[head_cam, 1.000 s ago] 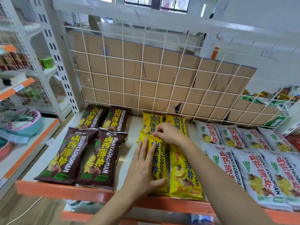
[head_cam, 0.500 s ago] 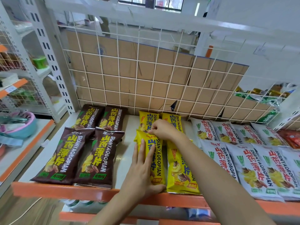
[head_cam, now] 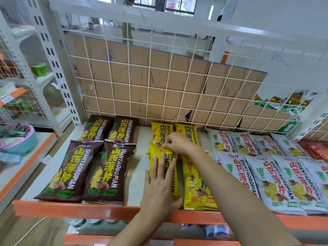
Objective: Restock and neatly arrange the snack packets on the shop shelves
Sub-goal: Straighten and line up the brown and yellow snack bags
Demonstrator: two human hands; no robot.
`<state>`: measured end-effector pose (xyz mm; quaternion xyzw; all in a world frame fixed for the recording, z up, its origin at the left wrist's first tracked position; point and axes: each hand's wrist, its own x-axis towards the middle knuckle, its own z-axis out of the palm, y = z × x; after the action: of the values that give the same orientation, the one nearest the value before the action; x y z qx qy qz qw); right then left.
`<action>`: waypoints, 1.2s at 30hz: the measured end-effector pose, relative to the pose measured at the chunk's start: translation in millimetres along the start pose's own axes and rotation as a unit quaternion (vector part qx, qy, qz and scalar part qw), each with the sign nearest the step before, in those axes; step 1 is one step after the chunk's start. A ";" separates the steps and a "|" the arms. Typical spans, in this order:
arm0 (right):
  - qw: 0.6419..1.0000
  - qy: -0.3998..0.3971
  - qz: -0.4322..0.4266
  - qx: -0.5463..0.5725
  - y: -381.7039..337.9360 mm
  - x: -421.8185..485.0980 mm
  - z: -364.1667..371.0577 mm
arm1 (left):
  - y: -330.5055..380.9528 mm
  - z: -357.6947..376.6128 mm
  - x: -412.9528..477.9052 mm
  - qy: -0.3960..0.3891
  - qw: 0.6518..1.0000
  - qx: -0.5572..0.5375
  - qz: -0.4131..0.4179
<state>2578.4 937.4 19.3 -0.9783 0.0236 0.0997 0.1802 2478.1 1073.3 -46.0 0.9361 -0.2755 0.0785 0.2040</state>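
Note:
Yellow snack packets lie in two columns at the middle of the white shelf (head_cam: 140, 157). My left hand (head_cam: 159, 185) lies flat, fingers apart, on the front-left yellow packet (head_cam: 171, 174). My right hand (head_cam: 177, 143) pinches the top edge of that same packet, where it overlaps the rear-left yellow packet (head_cam: 158, 134). To its right lie the front-right yellow packet (head_cam: 197, 189) and the rear-right one (head_cam: 189, 132). Brown packets (head_cam: 106, 169) sit in two columns at the left, white packets (head_cam: 266, 174) at the right.
A white wire grid (head_cam: 159, 89) backed with cardboard closes the rear of the shelf. An orange lip (head_cam: 76, 209) runs along the front edge. Red packets (head_cam: 317, 150) lie at the far right. A neighbouring shelf at the left holds a pink and blue basin (head_cam: 19, 141).
Both hands stay on the front-left yellow packet, which has shifted only slightly. The head camera has dipped and moved a little closer to the shelf.

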 end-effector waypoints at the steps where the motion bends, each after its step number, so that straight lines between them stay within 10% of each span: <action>1: 1.000 0.002 -0.003 -0.001 0.4 0.6 -0.4 | 0.6 2.3 -1.0 0.000 1.000 0.007 -0.004; 19: 0.975 0.195 0.049 0.093 48.0 -48.4 -10.2 | -7.6 0.9 -5.3 0.035 0.998 0.021 0.047; 36: 0.993 0.077 0.007 0.084 89.0 -59.0 -17.6 | 52.9 18.4 6.4 0.099 0.993 0.009 0.059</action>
<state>2516.7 848.7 16.4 -0.9643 0.0524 0.0230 0.2586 2455.0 1021.9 -43.0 0.9075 -0.3083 0.1854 0.2167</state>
